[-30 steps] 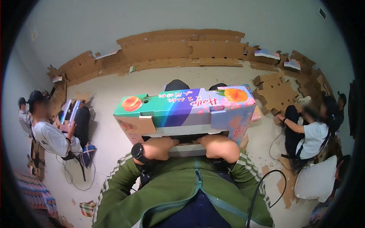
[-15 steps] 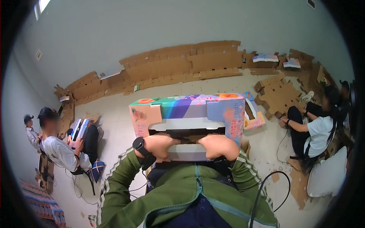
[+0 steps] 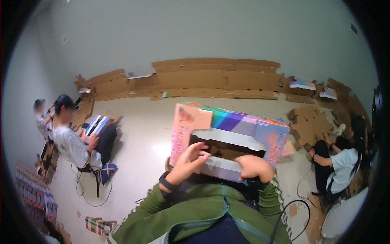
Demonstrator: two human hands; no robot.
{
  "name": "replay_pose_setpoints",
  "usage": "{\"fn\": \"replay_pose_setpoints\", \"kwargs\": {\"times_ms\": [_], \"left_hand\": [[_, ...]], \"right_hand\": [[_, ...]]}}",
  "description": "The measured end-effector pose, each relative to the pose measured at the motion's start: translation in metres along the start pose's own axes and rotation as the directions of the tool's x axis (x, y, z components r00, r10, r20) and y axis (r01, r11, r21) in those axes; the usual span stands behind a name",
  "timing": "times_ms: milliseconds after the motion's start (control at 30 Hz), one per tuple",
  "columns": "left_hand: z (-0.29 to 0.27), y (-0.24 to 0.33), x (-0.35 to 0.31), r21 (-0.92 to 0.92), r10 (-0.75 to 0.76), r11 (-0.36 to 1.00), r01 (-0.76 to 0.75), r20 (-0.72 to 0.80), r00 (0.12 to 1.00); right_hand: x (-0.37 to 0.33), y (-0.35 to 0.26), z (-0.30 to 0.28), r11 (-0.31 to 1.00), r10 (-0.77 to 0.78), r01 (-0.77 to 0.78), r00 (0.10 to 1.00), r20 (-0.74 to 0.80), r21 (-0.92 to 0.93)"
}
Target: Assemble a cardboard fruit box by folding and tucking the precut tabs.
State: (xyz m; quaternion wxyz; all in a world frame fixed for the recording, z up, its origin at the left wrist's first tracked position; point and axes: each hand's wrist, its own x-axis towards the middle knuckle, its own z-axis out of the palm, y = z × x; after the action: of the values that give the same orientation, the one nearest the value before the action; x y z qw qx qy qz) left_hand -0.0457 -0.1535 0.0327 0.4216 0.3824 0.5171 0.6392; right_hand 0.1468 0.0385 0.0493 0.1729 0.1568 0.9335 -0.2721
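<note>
A colourful printed cardboard box (image 3: 235, 122) rests in front of my body, turned a little so its right end sits lower in view. A wide opening on its facing side shows the dark brown inside, and a white flap stands along the far edge. My right hand (image 3: 256, 168) is curled over the near wall of that opening, its fingertips partly hidden. At the left corner of the opening, my left hand (image 3: 189, 162) has its fingers apart, beside the near wall; whether it touches the box I cannot tell.
At left a seated person (image 3: 73, 134) handles a similar box (image 3: 96, 127); another person (image 3: 341, 158) sits at right. Flattened cardboard (image 3: 211, 79) lines the far wall. A black cable (image 3: 307, 207) loops by my right side. Stacked printed cartons (image 3: 34, 189) stand lower left.
The view has shifted, and the box has turned, its right end now lower. My left hand has let go of the near wall and spread its fingers. My right hand keeps its grip.
</note>
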Motion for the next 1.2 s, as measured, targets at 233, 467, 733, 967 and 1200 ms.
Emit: {"fn": "replay_pose_setpoints", "kwargs": {"times_ms": [233,467,733,967,1200], "left_hand": [[-0.005,-0.008,0.017,-0.723,0.04,0.691,-0.009,0.026,0.999],[0.013,-0.017,0.045,-0.876,0.084,0.483,-0.018,0.026,0.996],[0.018,-0.017,0.06,-0.879,0.103,0.443,-0.176,-0.145,0.984],[0.01,-0.019,0.075,-0.851,0.148,0.506,-0.141,-0.075,0.986],[0.008,-0.018,0.078,-0.816,0.121,0.557,-0.154,-0.103,0.987]], "right_hand": [[-0.006,-0.008,-0.002,0.999,0.004,-0.001,0.997,-0.072,0.041],[-0.005,-0.004,0.0,0.999,0.018,-0.016,0.996,-0.084,0.032],[-0.006,-0.001,0.004,0.998,-0.01,0.018,0.992,-0.129,0.056],[-0.002,0.004,0.011,0.998,0.027,-0.021,0.995,-0.098,0.057],[0.004,0.016,0.023,0.994,-0.059,0.075,0.98,-0.192,0.081]]}}
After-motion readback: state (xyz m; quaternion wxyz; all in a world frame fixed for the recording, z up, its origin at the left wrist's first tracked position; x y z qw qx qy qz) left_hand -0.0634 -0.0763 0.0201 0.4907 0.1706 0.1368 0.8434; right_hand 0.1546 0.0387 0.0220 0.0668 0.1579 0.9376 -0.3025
